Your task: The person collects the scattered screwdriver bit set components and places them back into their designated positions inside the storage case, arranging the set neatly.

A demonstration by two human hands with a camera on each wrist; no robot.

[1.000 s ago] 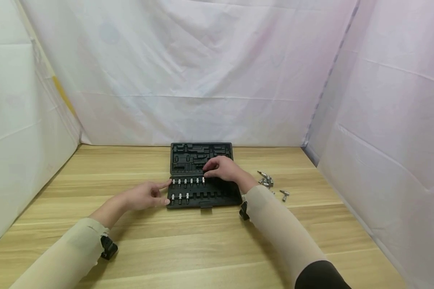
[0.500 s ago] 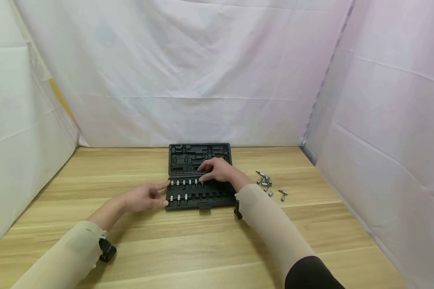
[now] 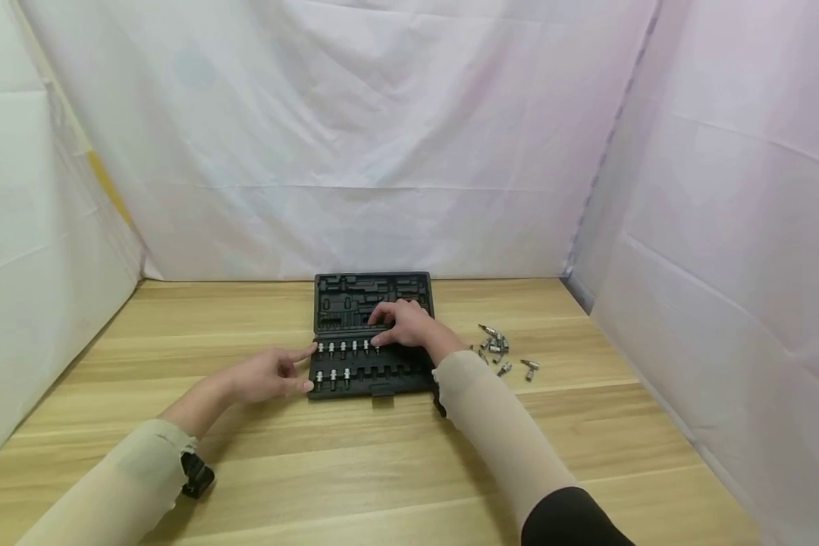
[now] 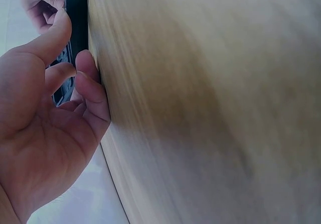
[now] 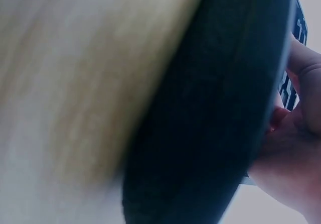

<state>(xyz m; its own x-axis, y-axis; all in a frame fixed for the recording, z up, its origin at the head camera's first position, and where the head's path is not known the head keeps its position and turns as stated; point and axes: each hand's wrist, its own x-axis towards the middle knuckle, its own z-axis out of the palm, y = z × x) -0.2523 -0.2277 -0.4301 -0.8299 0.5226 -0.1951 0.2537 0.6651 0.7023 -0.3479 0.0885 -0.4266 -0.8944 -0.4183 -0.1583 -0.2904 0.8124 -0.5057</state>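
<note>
Though apart, hands (image 3: 262, 377) (image 3: 412, 324) at case (image 3: 355, 362)

Case (image 3: 355, 362) flat black over lid and tray, going blue-black in the wrist views; seated bit sockets (image 3: 343, 347) bright silver with dark shanks, the loose bits (image 3: 495, 349) silver-grey with some darker tips. Bench (image 3: 300, 462) honey-yellow, patterned with long wood-grain streaks in paler and browner bands; backdrop cloth (image 3: 300, 136) white, washed lilac-pink and faintly blotched, with a mustard-yellow strip (image 3: 109, 186) to the left. Left sleeve (image 3: 119, 470) cream with a grey-green cast near the cuff, right sleeve (image 3: 498, 425) plain cream below a black band (image 3: 573, 519), wrist mount (image 3: 196, 475) black.
</note>
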